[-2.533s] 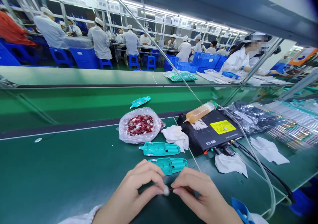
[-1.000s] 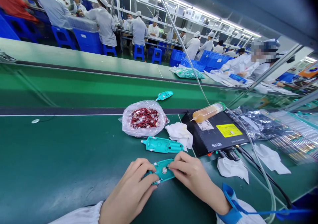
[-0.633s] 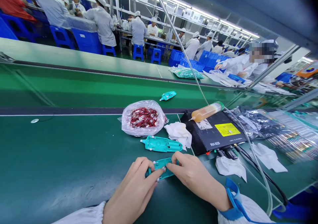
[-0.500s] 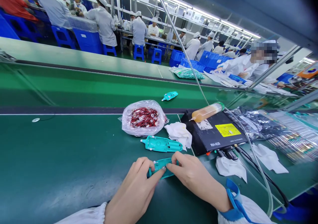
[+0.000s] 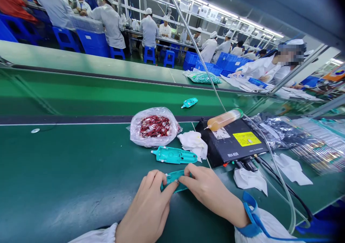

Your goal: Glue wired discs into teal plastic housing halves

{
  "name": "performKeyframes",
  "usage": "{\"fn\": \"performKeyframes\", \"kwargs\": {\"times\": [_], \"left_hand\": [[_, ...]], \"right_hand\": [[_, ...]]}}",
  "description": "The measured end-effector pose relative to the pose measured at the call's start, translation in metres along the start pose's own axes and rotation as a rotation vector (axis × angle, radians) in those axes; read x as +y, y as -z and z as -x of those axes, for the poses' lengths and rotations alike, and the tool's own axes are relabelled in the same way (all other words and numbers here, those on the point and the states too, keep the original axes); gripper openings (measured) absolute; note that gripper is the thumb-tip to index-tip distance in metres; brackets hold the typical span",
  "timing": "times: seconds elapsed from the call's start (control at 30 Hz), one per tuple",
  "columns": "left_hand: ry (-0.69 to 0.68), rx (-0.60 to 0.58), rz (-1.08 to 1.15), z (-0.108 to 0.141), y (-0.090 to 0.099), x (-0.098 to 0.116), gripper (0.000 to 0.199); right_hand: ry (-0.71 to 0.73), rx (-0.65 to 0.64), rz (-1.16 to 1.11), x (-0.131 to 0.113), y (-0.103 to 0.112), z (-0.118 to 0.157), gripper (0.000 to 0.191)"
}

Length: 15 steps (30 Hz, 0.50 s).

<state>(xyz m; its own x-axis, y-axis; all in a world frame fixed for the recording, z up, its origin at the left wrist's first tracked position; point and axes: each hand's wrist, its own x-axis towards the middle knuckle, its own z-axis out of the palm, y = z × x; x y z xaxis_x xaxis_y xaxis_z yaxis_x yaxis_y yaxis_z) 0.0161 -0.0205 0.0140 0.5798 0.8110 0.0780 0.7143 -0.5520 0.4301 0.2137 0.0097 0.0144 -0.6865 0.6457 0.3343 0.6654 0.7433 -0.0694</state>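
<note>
A teal plastic housing half (image 5: 172,177) lies low over the green bench between my two hands. My left hand (image 5: 149,203) grips its left end, with the thumb stretched along the near side to a small round silvery part (image 5: 176,181) inside. My right hand (image 5: 212,192) closes on the right end, its thumb and finger pressed near that same part. Fingers cover much of the housing. Just beyond, a second teal housing half (image 5: 176,155) rests hollow side up. Behind it sits a clear plastic bag (image 5: 134,135) of small silvery discs with red wires (image 5: 155,126).
To the right are a black controller box (image 5: 233,142), an amber-filled dispensing syringe (image 5: 225,119) on it, white tissues (image 5: 250,181), cables and a tube. A teal housing (image 5: 189,102) lies on the green conveyor belt (image 5: 107,95). Co-workers in white sit beyond.
The teal housing on the belt has moved to the right. My hands keep nearly the same hold on the housing between them. The view has shifted slightly.
</note>
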Motion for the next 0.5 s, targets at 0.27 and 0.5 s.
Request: {"fn": "performKeyframes", "kwargs": {"times": [0.27,0.5], "left_hand": [[0.038,-0.018,-0.025,-0.0002,-0.0009,0.0036,0.042],[0.043,-0.039,-0.018,-0.001,-0.0012,0.0045,0.044]], "right_hand": [[-0.044,-0.051,-0.143,0.0022,0.0009,0.0021,0.03],[-0.111,-0.108,-0.242,0.0009,0.0017,0.0052,0.023]]}}
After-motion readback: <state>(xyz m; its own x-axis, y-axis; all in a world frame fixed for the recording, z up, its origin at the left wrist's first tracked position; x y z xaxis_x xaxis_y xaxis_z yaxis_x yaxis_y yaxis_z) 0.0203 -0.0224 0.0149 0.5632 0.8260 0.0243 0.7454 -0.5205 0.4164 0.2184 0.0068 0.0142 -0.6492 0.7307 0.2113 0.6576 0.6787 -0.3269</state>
